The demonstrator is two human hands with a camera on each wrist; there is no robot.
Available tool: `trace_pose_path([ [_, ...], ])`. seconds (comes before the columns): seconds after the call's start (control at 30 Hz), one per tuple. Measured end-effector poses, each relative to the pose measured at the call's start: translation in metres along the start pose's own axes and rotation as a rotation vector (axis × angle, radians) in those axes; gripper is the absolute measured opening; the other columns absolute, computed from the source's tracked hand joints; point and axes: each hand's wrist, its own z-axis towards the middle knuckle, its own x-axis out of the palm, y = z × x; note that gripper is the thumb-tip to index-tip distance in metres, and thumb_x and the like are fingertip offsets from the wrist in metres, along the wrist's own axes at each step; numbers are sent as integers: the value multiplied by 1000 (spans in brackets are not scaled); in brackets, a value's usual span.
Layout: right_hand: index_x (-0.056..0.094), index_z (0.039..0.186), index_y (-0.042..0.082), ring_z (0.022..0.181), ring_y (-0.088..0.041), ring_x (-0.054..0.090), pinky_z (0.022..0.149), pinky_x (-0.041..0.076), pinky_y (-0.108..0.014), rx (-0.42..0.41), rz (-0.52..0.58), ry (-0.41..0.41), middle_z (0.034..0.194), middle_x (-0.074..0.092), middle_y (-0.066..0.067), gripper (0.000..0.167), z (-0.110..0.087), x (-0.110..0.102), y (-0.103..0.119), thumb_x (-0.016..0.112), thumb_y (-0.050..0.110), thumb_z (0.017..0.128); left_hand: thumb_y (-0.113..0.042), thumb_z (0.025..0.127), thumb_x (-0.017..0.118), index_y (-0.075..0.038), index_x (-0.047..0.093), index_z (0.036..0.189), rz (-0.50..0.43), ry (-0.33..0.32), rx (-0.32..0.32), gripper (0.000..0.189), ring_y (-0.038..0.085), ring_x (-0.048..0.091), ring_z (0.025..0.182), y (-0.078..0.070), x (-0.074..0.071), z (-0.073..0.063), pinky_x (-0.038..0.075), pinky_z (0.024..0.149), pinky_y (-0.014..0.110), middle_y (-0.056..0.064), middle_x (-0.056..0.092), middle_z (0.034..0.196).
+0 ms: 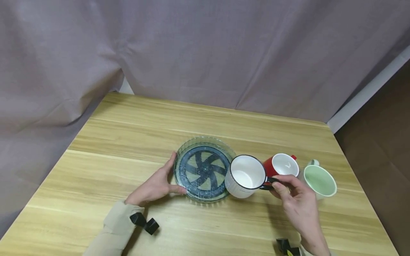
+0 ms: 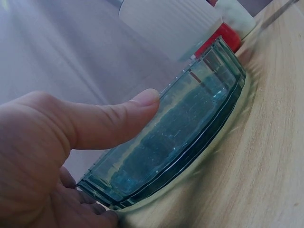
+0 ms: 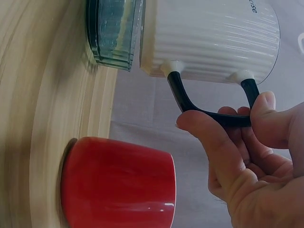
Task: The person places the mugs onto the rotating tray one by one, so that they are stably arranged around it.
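Observation:
A clear glass dish (image 1: 205,197) with a fluted wall and a dark blue pinwheel-like pattern stands on the table. My left hand (image 1: 157,185) holds its left side, thumb along the near wall and fingers at the far left; the left wrist view shows the thumb (image 2: 114,118) against the rim. With my right hand (image 1: 298,202) I grip the black handle (image 3: 209,114) of a white ribbed enamel mug (image 1: 246,174). The mug is upright and raised off the table, at the dish's right rim. Its inside is white, with nothing visible in it.
Just behind my right hand stands a red mug (image 1: 269,166) with a white inside. To its right is a pale green mug (image 1: 320,181), handle pointing back. The wooden table (image 1: 112,160) ends at a grey curtain (image 1: 205,53); a brown panel (image 1: 378,142) is on the right.

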Motion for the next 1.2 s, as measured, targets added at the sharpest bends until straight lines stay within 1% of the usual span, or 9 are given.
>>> trace_pose_path([
  [0.13,65,99,-10,88,-8,68,68,59,-30,-20,22,10,101,63,-16,16,2,3,0,62,-15,85,-29,65,88,-10,-9,155,5,2,-2,134,24,4,146,0,0,0,3,118,41,8,-5,160],
  [0.23,66,99,-10,86,-11,69,68,59,-30,-16,30,9,97,65,-12,16,4,4,1,63,-15,85,-29,66,88,-11,-10,155,17,3,-6,134,23,4,146,0,0,1,4,118,41,8,-6,160],
  [0.37,66,100,-10,83,-10,69,67,59,-30,-9,25,9,93,66,-3,16,5,6,3,64,-14,85,-27,67,88,-11,-10,155,23,5,-8,132,23,3,146,-1,0,1,4,118,40,7,-7,160],
  [0.47,66,100,-10,80,-9,68,67,59,-29,-9,16,12,92,65,-3,15,6,8,3,64,-13,85,-26,67,88,-10,-10,155,25,6,-8,132,23,2,146,-1,0,1,4,119,40,7,-7,160],
  [0.63,66,99,-10,78,-11,69,67,60,-29,-15,24,20,91,67,-5,14,9,10,4,64,-13,85,-26,68,88,-10,-9,155,28,2,-6,131,24,2,146,0,0,1,3,119,41,8,-7,160],
  [0.7,66,99,-10,78,-11,69,67,59,-30,-16,33,23,91,68,-3,14,11,12,4,64,-13,85,-26,68,87,-10,-9,155,29,0,0,131,25,1,147,0,0,1,3,118,43,9,-7,160],
  [0.87,65,98,-12,78,-11,69,68,59,-30,-10,66,29,91,69,0,14,14,15,5,64,-15,84,-29,67,88,-10,-9,155,27,0,-2,132,24,1,146,0,0,1,3,119,42,8,-7,160],
  [0.97,65,99,-12,79,-11,69,68,59,-29,-5,73,31,91,69,0,14,15,17,5,64,-14,84,-30,66,88,-11,-9,155,29,0,-9,133,23,1,146,0,0,0,4,119,41,7,-7,160],
  [1.2,67,99,-10,80,-14,68,68,60,-30,-2,61,34,93,68,-5,14,16,22,4,65,-10,85,-34,65,88,-11,-8,155,39,-4,-9,134,24,2,146,0,0,0,4,118,42,8,-6,160],
])
